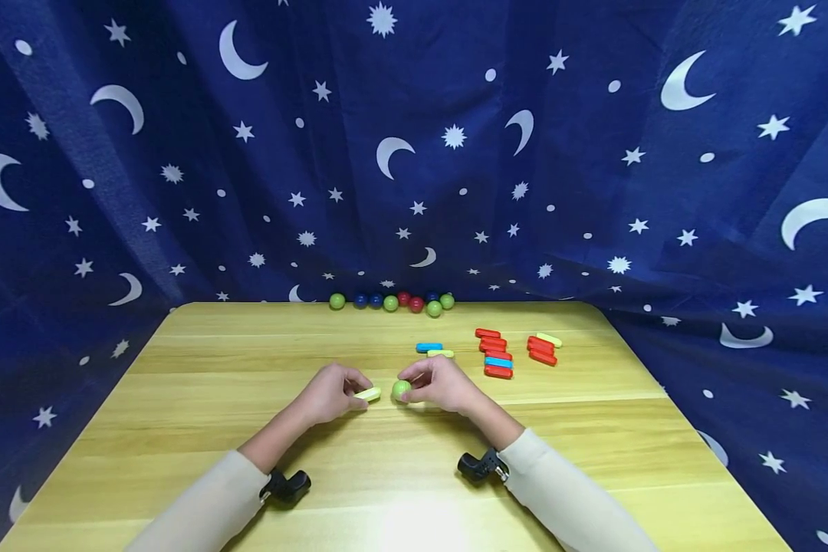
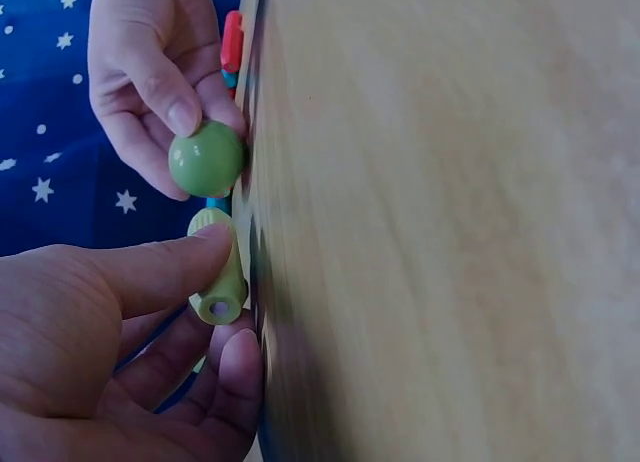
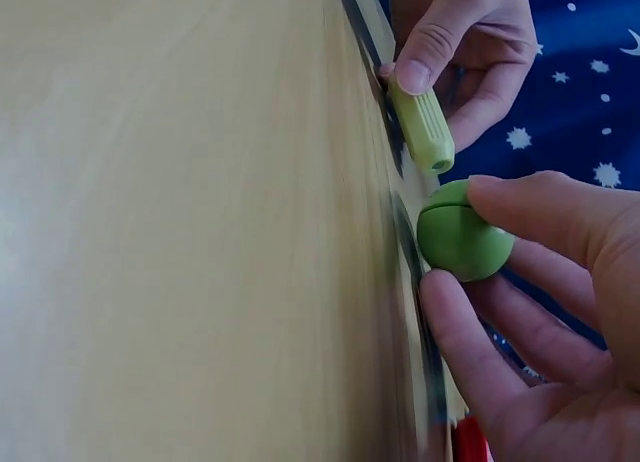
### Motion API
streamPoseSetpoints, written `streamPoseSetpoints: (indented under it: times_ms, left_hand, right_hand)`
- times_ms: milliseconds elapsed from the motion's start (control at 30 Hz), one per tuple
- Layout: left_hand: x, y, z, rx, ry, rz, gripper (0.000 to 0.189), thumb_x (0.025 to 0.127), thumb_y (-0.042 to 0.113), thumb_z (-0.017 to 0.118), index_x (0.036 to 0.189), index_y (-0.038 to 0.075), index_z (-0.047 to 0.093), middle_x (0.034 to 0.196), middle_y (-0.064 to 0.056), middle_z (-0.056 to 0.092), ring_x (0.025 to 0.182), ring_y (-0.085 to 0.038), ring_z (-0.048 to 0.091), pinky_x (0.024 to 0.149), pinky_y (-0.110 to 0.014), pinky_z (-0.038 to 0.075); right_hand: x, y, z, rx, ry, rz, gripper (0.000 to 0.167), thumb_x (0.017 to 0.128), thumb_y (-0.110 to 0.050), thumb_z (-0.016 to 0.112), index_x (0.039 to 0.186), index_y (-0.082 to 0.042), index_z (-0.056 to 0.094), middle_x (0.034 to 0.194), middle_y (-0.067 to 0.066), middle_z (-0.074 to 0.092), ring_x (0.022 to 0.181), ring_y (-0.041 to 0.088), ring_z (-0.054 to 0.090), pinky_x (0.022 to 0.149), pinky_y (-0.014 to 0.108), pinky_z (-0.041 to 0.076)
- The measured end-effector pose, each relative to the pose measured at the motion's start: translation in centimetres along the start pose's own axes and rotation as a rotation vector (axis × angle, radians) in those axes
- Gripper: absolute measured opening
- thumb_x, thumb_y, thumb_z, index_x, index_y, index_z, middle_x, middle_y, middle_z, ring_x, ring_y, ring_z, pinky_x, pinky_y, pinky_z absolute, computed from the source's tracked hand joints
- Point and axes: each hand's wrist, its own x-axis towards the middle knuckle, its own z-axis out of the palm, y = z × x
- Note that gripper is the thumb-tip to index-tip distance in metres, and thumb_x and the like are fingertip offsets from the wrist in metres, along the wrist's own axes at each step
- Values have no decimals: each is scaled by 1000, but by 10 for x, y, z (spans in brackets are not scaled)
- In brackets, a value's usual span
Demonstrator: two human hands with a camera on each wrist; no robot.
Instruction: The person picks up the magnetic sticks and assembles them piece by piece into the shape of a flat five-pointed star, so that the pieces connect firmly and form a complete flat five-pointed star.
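Over the middle of the table, my left hand (image 1: 328,393) pinches a pale yellow-green ribbed rod (image 1: 369,394) between thumb and fingers. Its end facing the left wrist camera has a small round greyish spot (image 2: 219,308). Opposite it, my right hand (image 1: 445,383) holds a glossy green ball (image 1: 401,391) by thumb and fingertips. A thin seam line runs across the ball (image 3: 465,244) in the right wrist view. The rod's far end points at the ball, with a small gap between the two in the head view.
A row of green, blue and red balls (image 1: 390,303) lies along the table's back edge. Several red rods (image 1: 498,372), with blue and yellow ones among them, lie to the right. Just beyond my right hand are a blue rod (image 1: 429,347) and a yellow rod (image 1: 441,353).
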Motion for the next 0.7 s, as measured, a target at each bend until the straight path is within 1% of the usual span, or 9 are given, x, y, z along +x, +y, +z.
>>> streamPoseSetpoints:
  times_ms: [133,267,467,700]
  left_hand:
    - [-1,2,0,14,-9,18,20,80,2,85,99,5,79,91,-5,75,77,-10,60,71,-26,52]
    - [-2,4,0,22,-20,32,21,80,1,84,100,4,79,91,-6,76,78,-10,61,71,-25,52]
    - [-2,4,0,12,-39,34,20,80,0,84,99,3,78,89,-7,75,77,-10,60,69,-24,51]
    - [0,5,2,28,-71,52,20,78,0,86,95,3,76,85,-6,72,75,-10,59,67,-23,50]
  right_hand:
    - [1,-3,3,-29,-12,-19,30,83,-14,86,110,-3,78,104,11,79,91,18,73,79,22,57]
    - [2,-8,6,-35,-19,-5,29,83,-16,86,109,-4,78,103,9,79,90,14,72,78,22,57]
    - [5,-13,9,-29,-32,20,30,83,-17,86,110,-5,78,103,9,79,90,15,73,78,22,57]
    - [8,-11,12,-16,-35,13,30,83,-17,86,109,-4,77,101,10,79,89,15,72,76,23,57]
